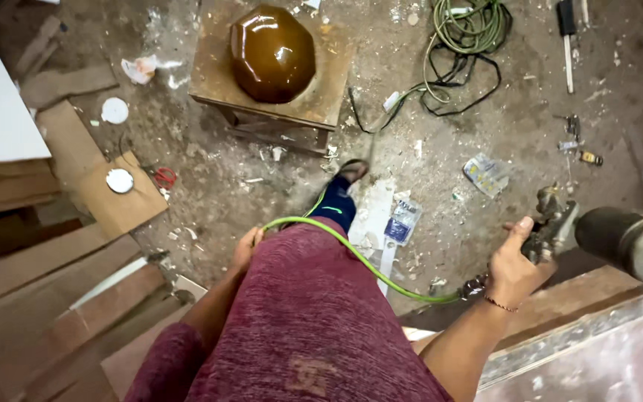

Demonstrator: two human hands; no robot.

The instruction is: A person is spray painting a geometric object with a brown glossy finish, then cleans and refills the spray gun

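Right now my right hand point(513, 268) has its fingers clamped on the spray gun point(560, 223), my left hand point(247, 246) grips the green hose point(359, 257), and the glossy brown dome point(272, 52) on its wooden stand point(210, 67) beyond my foot already looks coated.

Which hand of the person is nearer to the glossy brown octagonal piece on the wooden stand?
Left. The left hand is below the brown piece; the right hand, gripping the spray gun, is farther right.
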